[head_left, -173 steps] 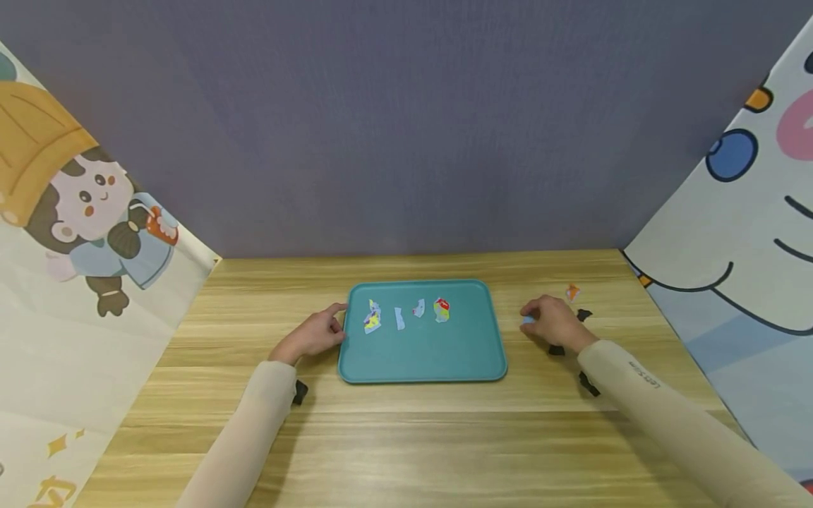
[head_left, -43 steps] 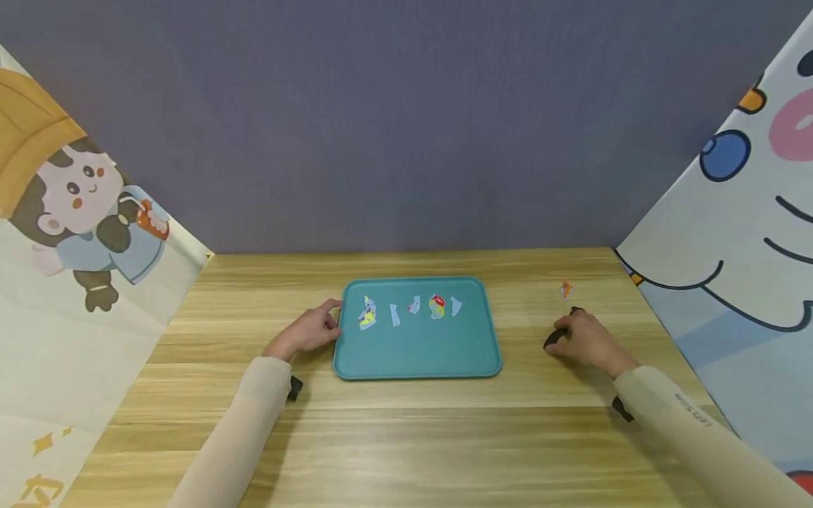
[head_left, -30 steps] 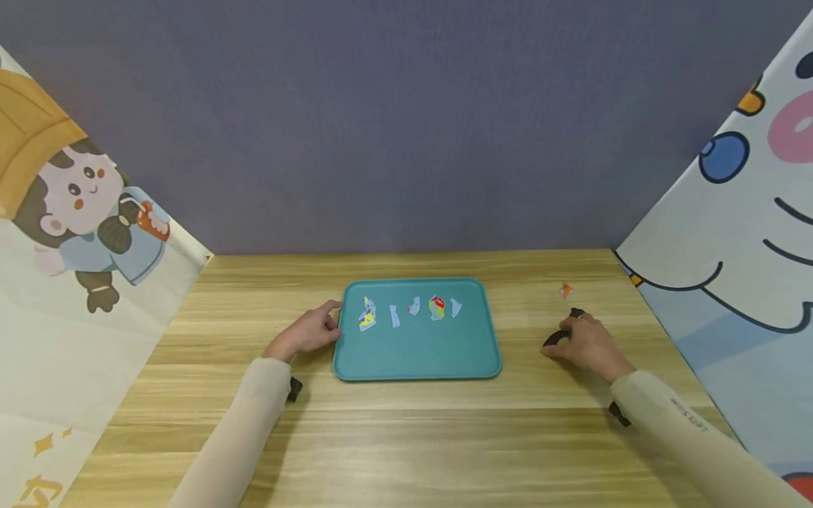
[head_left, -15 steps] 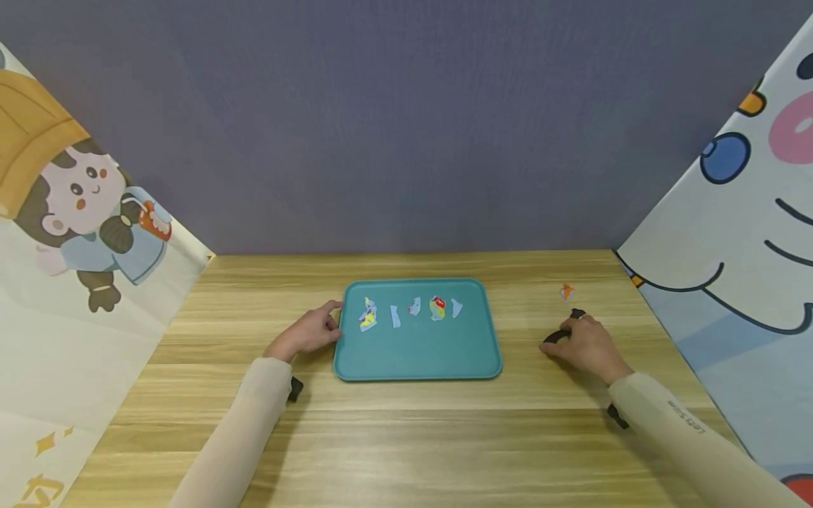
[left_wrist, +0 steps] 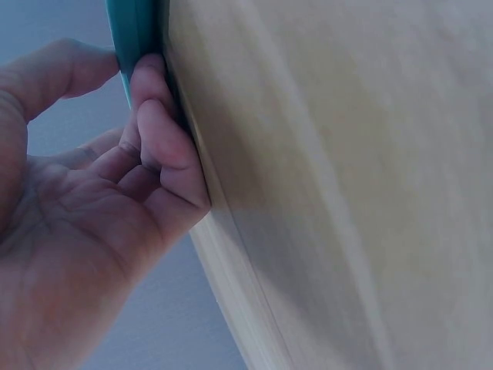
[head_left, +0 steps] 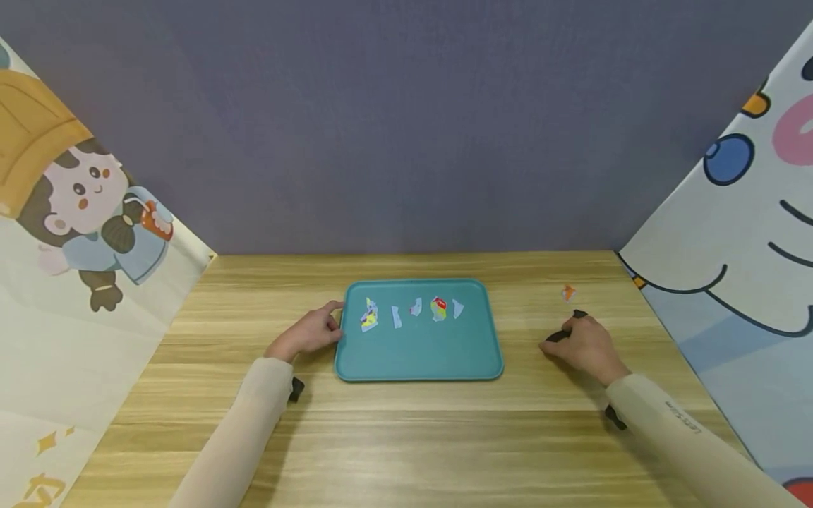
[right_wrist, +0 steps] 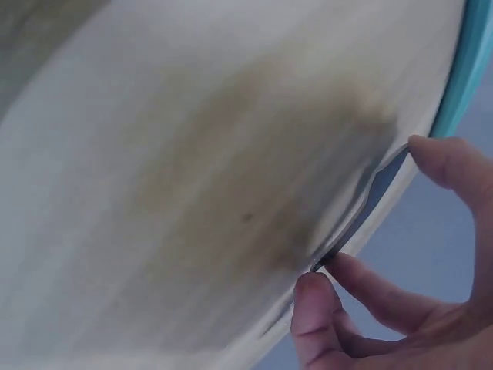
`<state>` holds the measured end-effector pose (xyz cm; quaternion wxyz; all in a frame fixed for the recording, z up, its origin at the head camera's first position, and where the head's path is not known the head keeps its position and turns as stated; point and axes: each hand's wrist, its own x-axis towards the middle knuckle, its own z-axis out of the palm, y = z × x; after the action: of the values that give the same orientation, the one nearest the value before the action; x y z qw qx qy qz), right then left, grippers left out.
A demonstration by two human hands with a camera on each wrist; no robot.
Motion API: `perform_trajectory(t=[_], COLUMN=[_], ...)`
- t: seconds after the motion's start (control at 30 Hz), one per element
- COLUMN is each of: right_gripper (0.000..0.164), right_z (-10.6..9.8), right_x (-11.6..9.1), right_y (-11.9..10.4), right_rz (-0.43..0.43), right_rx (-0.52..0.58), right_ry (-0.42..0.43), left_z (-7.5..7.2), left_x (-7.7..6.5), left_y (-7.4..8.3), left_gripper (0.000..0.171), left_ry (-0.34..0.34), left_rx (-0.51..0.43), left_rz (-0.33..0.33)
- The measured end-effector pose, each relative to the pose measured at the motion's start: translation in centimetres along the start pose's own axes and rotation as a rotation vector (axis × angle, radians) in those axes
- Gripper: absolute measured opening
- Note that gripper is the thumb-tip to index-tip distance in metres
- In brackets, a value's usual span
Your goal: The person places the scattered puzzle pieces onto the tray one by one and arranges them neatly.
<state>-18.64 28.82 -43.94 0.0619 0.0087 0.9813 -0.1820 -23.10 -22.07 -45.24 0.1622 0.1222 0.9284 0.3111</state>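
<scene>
My left hand (head_left: 308, 331) grips the left rim of a teal tray (head_left: 419, 360); in the left wrist view the thumb touches the rim and the other fingers are curled below it. Over the table right of the tray, my right hand (head_left: 587, 346) pinches a thin, irregular dark piece (head_left: 558, 336). The right wrist view shows this dark piece (right_wrist: 370, 204) tilted, thumb at one end and fingertips at the other. Along the tray's upper half lie several irregular flat pieces: a yellow-and-purple one (head_left: 369, 316), pale blue ones (head_left: 396, 317) and a red-and-yellow one (head_left: 439, 308).
Beyond the right hand, another dark piece (head_left: 579, 314) lies close to the fingers, and an orange piece (head_left: 569, 293) sits farther back. A grey-blue wall (head_left: 406, 141) stands behind the wooden table (head_left: 406, 444). Printed cartoon panels (head_left: 762, 282) flank both sides.
Earlier my right hand held a pale blue piece; a pale blue piece now lies at the row's right end. That hand then moved to the dark piece and has barely shifted since. The left stays put.
</scene>
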Motion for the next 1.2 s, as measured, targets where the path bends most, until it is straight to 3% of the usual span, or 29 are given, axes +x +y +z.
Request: perform_trajectory(t=[0.3, 0.67, 0.87, 1.2], right_gripper=[0.067, 0.061, 0.055, 0.047], right_z=[-0.7, -0.7, 0.6, 3.7], right_x=[0.2, 0.7, 0.9, 1.1], right_y=[-1.8, -6.7, -9.7, -15.3], right_rz=[-0.081, -0.155, -0.211, -0.355], right_rx=[0.056, 0.146, 0.195, 0.18], right_ry=[0.061, 0.076, 0.074, 0.038], left_z=[0.2, 0.2, 0.1, 0.1], left_x=[0.1, 0.0, -0.2, -0.2], left_y=[-0.1, 0.2, 0.0, -0.1], left_gripper=[0.064, 0.063, 0.063, 0.063], left_ry=[0.002, 0.013, 0.01, 0.014], left_rx=[-0.003, -0.009, -0.008, -0.021], left_rz=[-0.001, -0.007, -0.01, -0.006])
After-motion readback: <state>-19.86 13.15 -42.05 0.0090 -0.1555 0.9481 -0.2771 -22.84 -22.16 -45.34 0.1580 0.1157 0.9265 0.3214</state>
